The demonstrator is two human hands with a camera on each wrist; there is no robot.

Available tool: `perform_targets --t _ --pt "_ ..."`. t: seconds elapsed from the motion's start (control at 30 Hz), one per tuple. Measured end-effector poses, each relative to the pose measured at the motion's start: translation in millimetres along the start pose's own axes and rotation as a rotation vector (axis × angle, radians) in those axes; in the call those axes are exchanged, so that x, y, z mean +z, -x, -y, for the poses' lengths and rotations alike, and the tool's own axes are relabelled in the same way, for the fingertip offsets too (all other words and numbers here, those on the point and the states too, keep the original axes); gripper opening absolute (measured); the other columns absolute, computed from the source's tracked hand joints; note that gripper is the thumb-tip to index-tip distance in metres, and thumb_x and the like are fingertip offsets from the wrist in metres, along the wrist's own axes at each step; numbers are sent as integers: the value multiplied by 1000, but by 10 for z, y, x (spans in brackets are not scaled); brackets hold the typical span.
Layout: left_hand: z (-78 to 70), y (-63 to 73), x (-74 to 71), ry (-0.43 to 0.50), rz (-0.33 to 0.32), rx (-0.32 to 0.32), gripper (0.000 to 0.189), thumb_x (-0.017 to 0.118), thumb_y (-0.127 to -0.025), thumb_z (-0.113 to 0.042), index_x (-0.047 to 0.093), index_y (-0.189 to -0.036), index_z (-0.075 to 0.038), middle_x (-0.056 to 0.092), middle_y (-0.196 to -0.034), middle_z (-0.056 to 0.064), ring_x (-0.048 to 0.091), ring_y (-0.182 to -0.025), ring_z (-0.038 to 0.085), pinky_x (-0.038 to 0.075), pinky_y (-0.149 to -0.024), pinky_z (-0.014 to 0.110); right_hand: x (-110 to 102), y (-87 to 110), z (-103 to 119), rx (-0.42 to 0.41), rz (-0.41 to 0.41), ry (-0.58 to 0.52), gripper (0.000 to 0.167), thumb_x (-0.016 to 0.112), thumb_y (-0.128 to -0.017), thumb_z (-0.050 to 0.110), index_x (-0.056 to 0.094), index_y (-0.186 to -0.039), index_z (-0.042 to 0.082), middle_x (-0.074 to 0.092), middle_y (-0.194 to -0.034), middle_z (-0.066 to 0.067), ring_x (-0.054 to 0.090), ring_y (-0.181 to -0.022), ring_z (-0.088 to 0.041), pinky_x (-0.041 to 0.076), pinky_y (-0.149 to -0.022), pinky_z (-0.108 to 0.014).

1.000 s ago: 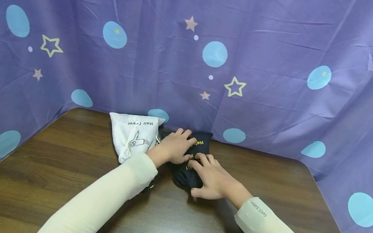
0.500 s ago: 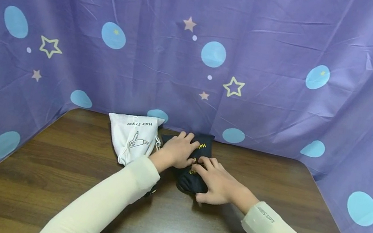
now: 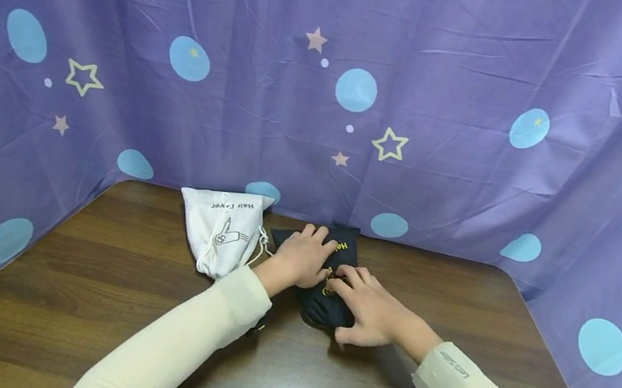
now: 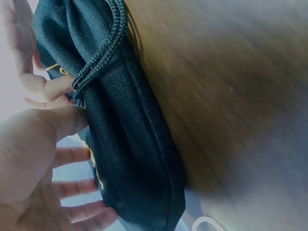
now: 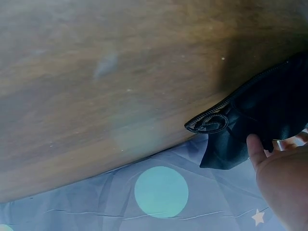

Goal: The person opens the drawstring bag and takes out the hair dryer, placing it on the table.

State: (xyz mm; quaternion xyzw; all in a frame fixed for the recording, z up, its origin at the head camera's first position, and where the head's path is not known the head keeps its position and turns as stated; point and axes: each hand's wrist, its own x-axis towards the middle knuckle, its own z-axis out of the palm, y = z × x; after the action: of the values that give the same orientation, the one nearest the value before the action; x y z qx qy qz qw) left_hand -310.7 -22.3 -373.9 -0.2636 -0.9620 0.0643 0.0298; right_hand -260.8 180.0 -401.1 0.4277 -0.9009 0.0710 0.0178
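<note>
A black drawstring pouch [image 3: 326,310] with yellow lettering lies at the back middle of the table. My left hand [image 3: 303,262] rests across its upper left part, fingers spread and fairly straight. On the lower right part sits my right hand [image 3: 374,311], fingers lightly bent over the print and thumb by the near side. The left wrist view shows left fingertips [image 4: 103,219] touching the cloth, with braided cord [image 4: 103,55] around the gathered end. In the right wrist view, one finger [image 5: 256,147] touches the dark fabric.
Left of the black pouch lies a white drawstring pouch [image 3: 224,220] printed with a hair dryer, its cord [image 3: 261,244] trailing right. A small dark thing with a yellow spot [image 3: 260,328] is mostly hidden under my left forearm. A purple curtain [image 3: 442,196] hangs behind the brown table [image 3: 454,302].
Both hands and the black pouch have slid a little to the right and nearer to me. The white pouch stays in place, with more of its cord showing.
</note>
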Motion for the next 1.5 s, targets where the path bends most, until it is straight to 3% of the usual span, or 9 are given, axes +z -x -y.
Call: perform_targets --t 0.43,0.83,1.13,1.33,1.5 --pt "-167 58 0 -19 7 -34 62 57 -100 -51 44 -153 -21 39 -154 12 38 -140 33 45 -105 46 18 152 -25 -21 -20 17 79 67 -76 44 46 -148 17 36 -154 -10 36 -136 -29 39 -109 -52" --pt "-271 144 -21 -39 -34 -21 60 56 -100 -52 47 -151 -21 42 -152 12 40 -138 33 45 -106 45 2 285 -29 -51 -34 30 78 69 -76 43 47 -146 18 38 -153 -10 38 -135 -27 41 -107 -52" --pt "-370 190 6 -47 -65 -12 60 56 -100 -53 49 -149 -20 43 -148 12 42 -135 31 45 -104 45 -22 401 -25 -21 2 23 78 71 -77 45 46 -147 22 35 -155 -6 34 -139 -24 40 -109 -49" --pt "-379 212 11 -58 -63 -4 61 54 -101 -55 47 -150 -21 42 -150 11 41 -137 30 44 -106 45 -35 472 -33 -23 10 20 81 74 -79 49 44 -150 23 33 -158 -4 33 -141 -23 41 -109 -49" --pt "-337 216 58 -91 -79 33 62 49 -102 -58 47 -151 -20 42 -149 11 41 -136 30 44 -106 44 -37 554 -62 -35 17 22 94 82 -76 55 40 -155 25 28 -163 -4 30 -145 -25 42 -109 -51"
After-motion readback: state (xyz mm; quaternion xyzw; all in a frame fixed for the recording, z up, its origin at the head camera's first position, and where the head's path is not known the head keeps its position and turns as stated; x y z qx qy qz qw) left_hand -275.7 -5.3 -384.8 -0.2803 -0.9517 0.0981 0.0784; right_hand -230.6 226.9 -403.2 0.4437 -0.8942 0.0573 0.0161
